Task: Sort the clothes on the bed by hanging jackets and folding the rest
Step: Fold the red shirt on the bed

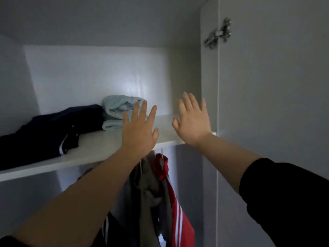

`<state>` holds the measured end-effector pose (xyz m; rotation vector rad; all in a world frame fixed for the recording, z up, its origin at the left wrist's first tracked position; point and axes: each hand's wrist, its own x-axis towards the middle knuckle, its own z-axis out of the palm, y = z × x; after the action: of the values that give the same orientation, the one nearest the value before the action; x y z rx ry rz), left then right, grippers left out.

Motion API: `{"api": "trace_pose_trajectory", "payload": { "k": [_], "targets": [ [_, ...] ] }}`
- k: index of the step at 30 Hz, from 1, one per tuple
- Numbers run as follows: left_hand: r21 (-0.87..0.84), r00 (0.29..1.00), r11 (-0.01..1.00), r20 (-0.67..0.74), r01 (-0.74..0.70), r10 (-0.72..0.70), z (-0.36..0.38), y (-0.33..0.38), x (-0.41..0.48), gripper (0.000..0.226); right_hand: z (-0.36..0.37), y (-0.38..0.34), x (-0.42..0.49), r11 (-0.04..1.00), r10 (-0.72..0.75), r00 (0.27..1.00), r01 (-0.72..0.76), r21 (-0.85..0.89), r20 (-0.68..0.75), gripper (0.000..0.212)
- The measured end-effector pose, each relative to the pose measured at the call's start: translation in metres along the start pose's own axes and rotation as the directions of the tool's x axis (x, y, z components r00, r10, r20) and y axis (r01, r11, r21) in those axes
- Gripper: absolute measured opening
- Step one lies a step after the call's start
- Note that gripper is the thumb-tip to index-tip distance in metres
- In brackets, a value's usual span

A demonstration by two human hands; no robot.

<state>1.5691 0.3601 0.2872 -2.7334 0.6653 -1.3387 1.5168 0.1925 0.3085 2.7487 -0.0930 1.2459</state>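
A folded light blue garment [117, 108] lies on the white wardrobe shelf [92, 143], with a dark navy garment [53, 127] to its left. My left hand [139, 129] is raised in front of the shelf, fingers straight and spread, just right of the light blue garment and holding nothing. Farther right, my right hand [193, 120] is also up with straight fingers, empty, near the shelf's right end. Below the shelf hang a grey jacket [148, 189] and a red jacket with white stripes [175, 207].
The open wardrobe door [267, 104] stands at the right with a metal hinge [218, 33] near its top. The wardrobe's white back wall [98, 77] rises behind the shelf. More dark clothing [114, 230] hangs at the lower middle.
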Motion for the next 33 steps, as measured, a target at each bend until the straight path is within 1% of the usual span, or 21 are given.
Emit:
{"api": "trace_pose_trajectory", "payload": {
  "k": [2, 5, 9, 13, 17, 22, 25, 27, 29, 33],
  "targets": [
    [-0.048, 0.998, 0.997, 0.003, -0.055, 0.056, -0.017, 0.033, -0.028, 0.073, -0.029, 0.019, -0.048, 0.997, 0.063, 0.998, -0.062, -0.034, 0.030, 0.064],
    [-0.202, 0.987, 0.966, -0.052, -0.160, 0.153, -0.050, 0.091, -0.060, 0.073, -0.080, 0.058, -0.121, 0.982, 0.128, 0.990, -0.120, -0.143, 0.050, 0.065],
    [-0.335, 0.934, 0.874, -0.177, -0.353, 0.309, -0.103, 0.184, -0.088, 0.074, -0.164, 0.124, -0.217, 0.929, 0.227, 0.974, -0.207, -0.307, 0.029, 0.063],
    [-0.420, 0.854, 0.744, -0.291, -0.520, 0.432, -0.167, 0.287, -0.119, 0.076, -0.244, 0.185, -0.310, 0.820, 0.391, 0.919, -0.324, -0.472, 0.048, 0.063],
    [-0.473, 0.781, 0.622, -0.343, -0.624, 0.522, -0.229, 0.390, -0.161, 0.074, -0.311, 0.233, -0.402, 0.704, 0.546, 0.838, -0.445, -0.553, 0.021, 0.063],
    [-0.509, 0.690, 0.483, -0.380, -0.712, 0.616, -0.304, 0.523, -0.237, 0.074, -0.391, 0.284, -0.529, 0.580, 0.681, 0.732, -0.546, -0.604, -0.009, 0.064],
    [-0.552, 0.641, 0.388, -0.394, -0.738, 0.659, -0.353, 0.607, -0.294, 0.074, -0.442, 0.316, -0.620, 0.511, 0.764, 0.646, -0.609, -0.606, -0.005, 0.064],
    [-0.571, 0.599, 0.328, -0.387, -0.753, 0.701, -0.386, 0.662, -0.335, 0.074, -0.478, 0.337, -0.684, 0.459, 0.809, 0.587, -0.627, -0.630, 0.006, 0.064],
    [-0.593, 0.552, 0.266, -0.371, -0.760, 0.747, -0.417, 0.714, -0.378, 0.073, -0.514, 0.356, -0.746, 0.395, 0.852, 0.524, -0.632, -0.667, 0.008, 0.064],
    [-0.610, 0.446, 0.152, -0.365, -0.778, 0.817, -0.471, 0.798, -0.457, 0.073, -0.573, 0.383, -0.850, 0.248, 0.924, 0.381, -0.679, -0.691, -0.042, 0.064]
  ]
}}
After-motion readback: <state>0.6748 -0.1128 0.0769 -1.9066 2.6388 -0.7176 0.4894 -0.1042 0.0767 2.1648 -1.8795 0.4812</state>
